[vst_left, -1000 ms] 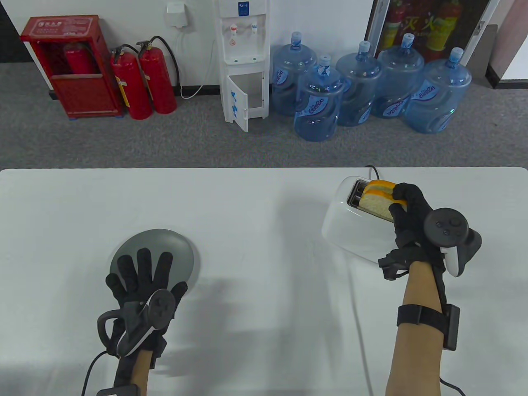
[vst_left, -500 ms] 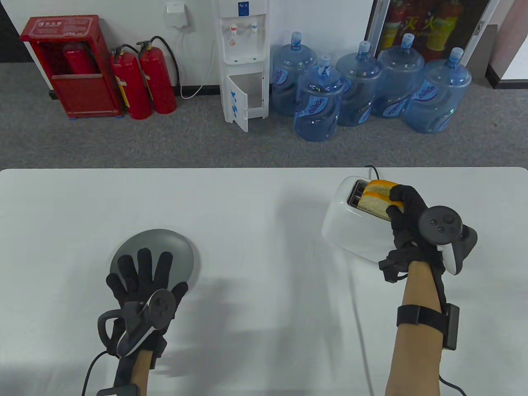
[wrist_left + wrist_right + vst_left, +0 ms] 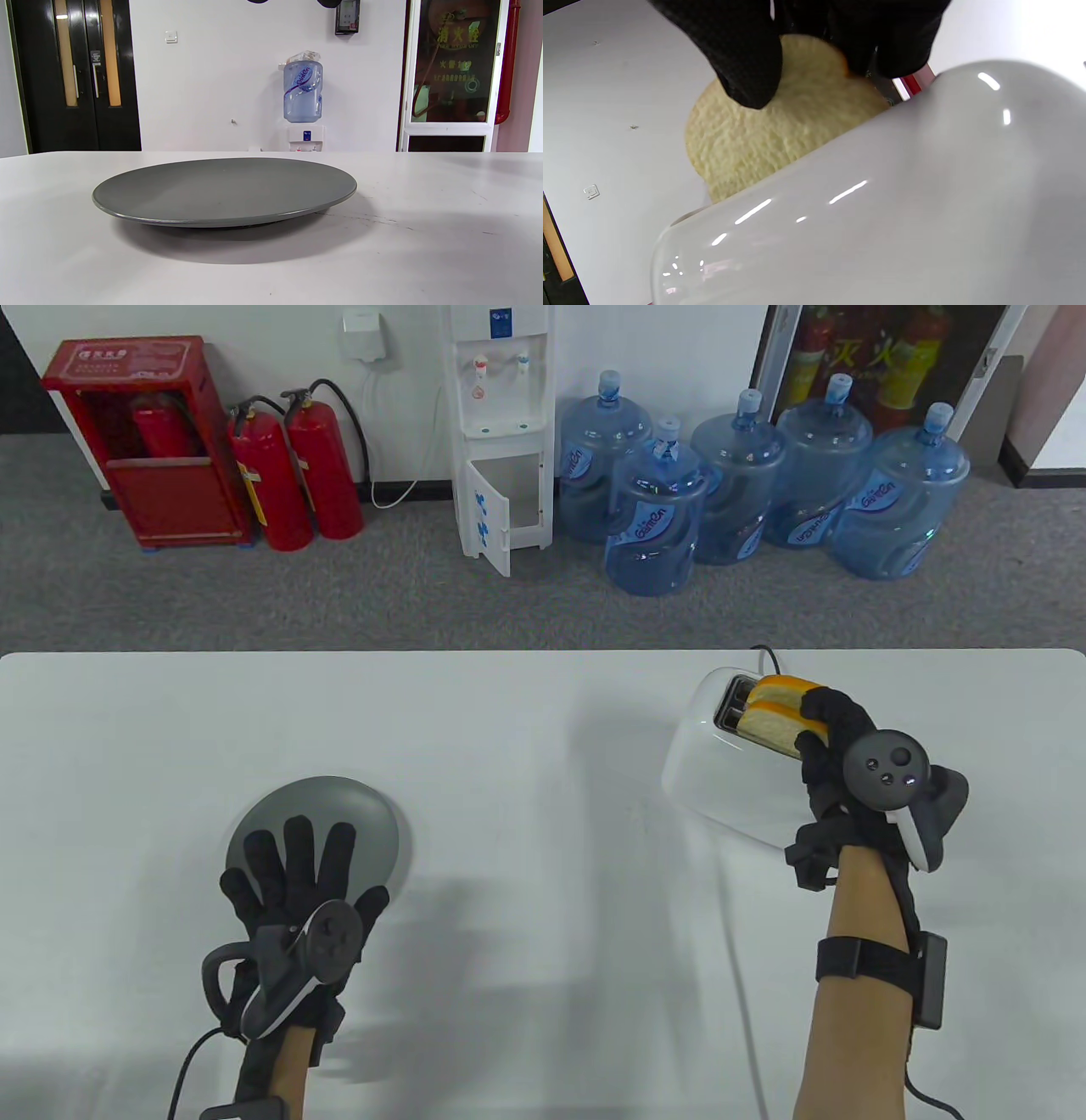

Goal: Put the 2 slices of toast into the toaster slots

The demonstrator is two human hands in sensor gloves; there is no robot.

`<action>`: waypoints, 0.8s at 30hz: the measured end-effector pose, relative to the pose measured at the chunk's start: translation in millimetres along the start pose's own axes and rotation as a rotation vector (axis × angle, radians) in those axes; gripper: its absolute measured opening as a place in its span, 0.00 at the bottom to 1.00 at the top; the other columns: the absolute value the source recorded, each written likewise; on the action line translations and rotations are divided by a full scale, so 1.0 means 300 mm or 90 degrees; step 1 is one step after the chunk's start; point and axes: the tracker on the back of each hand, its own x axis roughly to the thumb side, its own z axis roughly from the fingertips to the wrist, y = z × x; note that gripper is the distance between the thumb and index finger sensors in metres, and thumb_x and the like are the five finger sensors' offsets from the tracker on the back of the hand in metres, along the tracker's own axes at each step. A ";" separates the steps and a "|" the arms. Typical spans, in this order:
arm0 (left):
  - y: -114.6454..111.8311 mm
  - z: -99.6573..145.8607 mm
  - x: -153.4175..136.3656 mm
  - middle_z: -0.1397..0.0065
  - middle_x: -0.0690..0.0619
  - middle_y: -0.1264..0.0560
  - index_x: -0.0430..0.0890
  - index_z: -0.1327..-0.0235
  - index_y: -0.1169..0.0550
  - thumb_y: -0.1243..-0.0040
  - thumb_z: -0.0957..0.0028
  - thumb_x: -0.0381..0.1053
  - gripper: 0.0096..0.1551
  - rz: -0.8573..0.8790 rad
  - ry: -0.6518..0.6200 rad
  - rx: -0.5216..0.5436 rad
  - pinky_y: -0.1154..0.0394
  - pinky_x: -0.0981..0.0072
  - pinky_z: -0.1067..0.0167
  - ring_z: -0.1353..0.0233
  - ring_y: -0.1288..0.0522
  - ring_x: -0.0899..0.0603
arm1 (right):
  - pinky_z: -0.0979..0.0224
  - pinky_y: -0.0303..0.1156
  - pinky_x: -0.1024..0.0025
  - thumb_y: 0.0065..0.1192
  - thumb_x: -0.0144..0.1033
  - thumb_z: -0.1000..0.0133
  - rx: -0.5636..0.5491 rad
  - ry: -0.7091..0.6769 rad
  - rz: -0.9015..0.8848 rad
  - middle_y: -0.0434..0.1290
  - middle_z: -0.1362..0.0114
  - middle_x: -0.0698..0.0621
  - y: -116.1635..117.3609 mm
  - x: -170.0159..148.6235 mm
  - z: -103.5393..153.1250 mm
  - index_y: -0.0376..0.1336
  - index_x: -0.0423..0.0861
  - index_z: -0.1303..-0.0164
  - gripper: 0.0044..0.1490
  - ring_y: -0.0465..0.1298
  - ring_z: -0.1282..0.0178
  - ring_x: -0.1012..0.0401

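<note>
Table view and both wrist views. The right hand (image 3: 836,746) forms the working grip, its fingers (image 3: 746,63) curled over and pinching the near slice of toast (image 3: 774,723); this slice stands partly sunk in the near slot of the white toaster (image 3: 721,780), at the counter's (image 3: 526,746) far right; the second slice (image 3: 785,684) stands in the far slot just behind it, crust showing above the rim. The slice lies directly under and ahead of the grip, its long axis along the slot, so the coming move is judged a straight downward press; nothing stands in the way, though a tilted slice could catch on the slot edge. The left hand (image 3: 297,882) lies open, fingers spread flat over the near edge of the grey plate (image 3: 225,190), well apart from the toaster; the plate bears no toast. A power cord (image 3: 764,651) leaves the toaster's far side.
</note>
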 end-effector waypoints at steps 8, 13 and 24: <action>0.001 0.002 0.007 0.08 0.47 0.58 0.63 0.12 0.51 0.61 0.42 0.76 0.45 -0.001 -0.008 0.004 0.60 0.30 0.24 0.13 0.63 0.28 | 0.15 0.64 0.41 0.66 0.39 0.33 0.008 -0.022 0.059 0.68 0.14 0.52 -0.037 0.036 0.017 0.61 0.57 0.18 0.30 0.73 0.16 0.52; 0.006 0.008 0.017 0.08 0.47 0.58 0.63 0.12 0.51 0.61 0.42 0.76 0.45 0.001 -0.016 0.009 0.60 0.30 0.24 0.13 0.63 0.28 | 0.13 0.61 0.40 0.64 0.42 0.31 0.052 -0.022 0.085 0.64 0.10 0.49 -0.073 0.067 0.025 0.57 0.57 0.13 0.34 0.69 0.12 0.49; 0.017 0.027 0.051 0.08 0.47 0.58 0.63 0.12 0.51 0.61 0.42 0.76 0.45 0.007 -0.042 0.017 0.60 0.30 0.24 0.13 0.63 0.28 | 0.12 0.57 0.37 0.61 0.55 0.30 0.004 -0.041 0.086 0.56 0.05 0.50 -0.207 0.175 0.071 0.50 0.60 0.08 0.41 0.61 0.08 0.47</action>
